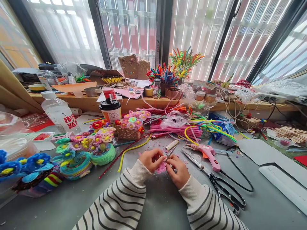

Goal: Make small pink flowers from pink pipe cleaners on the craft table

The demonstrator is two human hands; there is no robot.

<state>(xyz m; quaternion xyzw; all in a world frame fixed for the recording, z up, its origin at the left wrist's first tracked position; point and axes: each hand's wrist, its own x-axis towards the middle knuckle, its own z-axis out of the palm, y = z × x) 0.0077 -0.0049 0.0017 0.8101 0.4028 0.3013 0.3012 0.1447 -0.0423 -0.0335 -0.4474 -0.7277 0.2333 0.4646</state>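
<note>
Close to the middle of the grey table, my left hand [151, 160] pinches a fuzzy pink piece [161, 168] that looks like pipe cleaner. From the other side, my right hand [178, 172] is closed with thumb and fingertips at the same piece. The fingers hide much of it. Just beyond my fingertips show the narrow metal blades of small scissors [171, 151]; I cannot tell whether they are held or lying. A whitish stick-like block [172, 145] lies behind them. Pink fluff is scattered around. Large black-handled scissors [201, 166] lie right of my right hand.
A pink glue gun [208, 155] with a black cord lies at right. Pipe-cleaner flower pots [103, 155] stand at left, near a water bottle [59, 113] and a lidded cup [110, 111]. Pink pipe-cleaner bundles [176, 131] lie behind my hands. A cluttered sill runs below the windows.
</note>
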